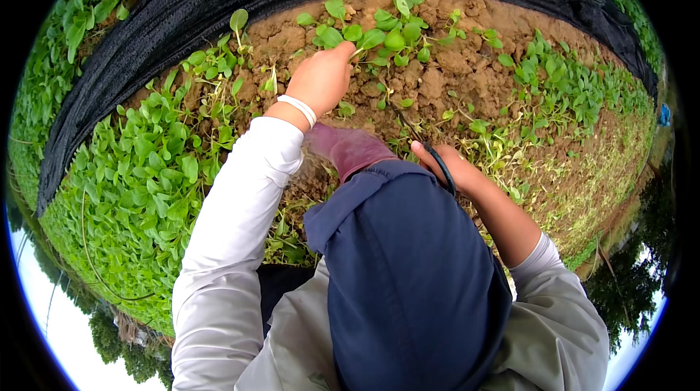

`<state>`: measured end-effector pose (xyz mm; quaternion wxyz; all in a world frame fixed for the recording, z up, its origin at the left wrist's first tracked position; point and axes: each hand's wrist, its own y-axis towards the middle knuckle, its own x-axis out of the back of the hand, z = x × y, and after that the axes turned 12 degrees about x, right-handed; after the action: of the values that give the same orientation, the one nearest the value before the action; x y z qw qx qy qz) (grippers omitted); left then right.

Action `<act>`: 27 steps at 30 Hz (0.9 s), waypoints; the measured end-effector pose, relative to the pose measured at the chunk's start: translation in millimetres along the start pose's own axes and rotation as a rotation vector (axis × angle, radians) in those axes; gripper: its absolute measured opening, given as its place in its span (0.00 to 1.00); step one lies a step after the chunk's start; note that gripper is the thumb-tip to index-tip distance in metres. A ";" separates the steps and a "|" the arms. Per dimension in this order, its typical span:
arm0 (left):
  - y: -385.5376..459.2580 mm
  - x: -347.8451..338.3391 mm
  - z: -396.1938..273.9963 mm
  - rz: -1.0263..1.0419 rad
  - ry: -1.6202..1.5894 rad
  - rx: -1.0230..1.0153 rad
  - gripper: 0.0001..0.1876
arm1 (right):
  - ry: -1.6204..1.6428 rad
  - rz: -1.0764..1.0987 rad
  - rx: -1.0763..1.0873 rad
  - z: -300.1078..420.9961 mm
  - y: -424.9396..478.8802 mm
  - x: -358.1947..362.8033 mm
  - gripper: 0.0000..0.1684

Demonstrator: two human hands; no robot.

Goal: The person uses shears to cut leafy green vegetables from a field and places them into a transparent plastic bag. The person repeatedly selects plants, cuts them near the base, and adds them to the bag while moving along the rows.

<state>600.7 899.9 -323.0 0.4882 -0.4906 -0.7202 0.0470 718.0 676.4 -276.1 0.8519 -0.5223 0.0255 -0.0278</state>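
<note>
My left hand [324, 78], with a white band at its wrist, pinches the pale stem of a leafy green seedling [350, 35] above the brown soil. Beside that plant, more seedlings [402, 35] stand at the upper middle. My right hand [448, 164], lower and to the right, is closed around the black handle of a tool [441, 168]; it looks like scissors, but a sleeve and knee partly hide it. The tool's dark, thin end [406, 120] points up and left toward small sprouts in the soil.
Cloddy soil [454, 74] lies in front of me. Dense green seedlings [147, 172] cover the left, sparser ones [563, 79] the right. Black netting [164, 14] runs along the bed's far edge. My navy-covered knee [404, 260] and a maroon boot [355, 148] are in the middle.
</note>
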 end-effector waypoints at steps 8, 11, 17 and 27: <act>32.5 -14.6 -20.0 -0.192 -0.035 0.029 0.17 | 0.041 -0.001 0.027 9.1 -1.7 2.4 0.37; 31.1 -19.1 -8.0 -0.257 -0.072 -0.007 0.10 | -0.007 0.017 0.058 12.3 -0.7 1.2 0.37; -5.0 3.0 2.0 -0.271 -0.395 0.145 0.09 | 0.069 0.052 0.124 11.1 4.3 0.6 0.39; -42.5 32.7 -2.6 -0.298 -1.077 0.347 0.12 | 0.173 0.240 0.234 61.2 10.8 8.5 0.39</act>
<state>573.2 901.6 -276.9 0.1278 -0.2039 -0.9099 0.3378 731.1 735.0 -258.2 0.8986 -0.4087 0.1576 0.0266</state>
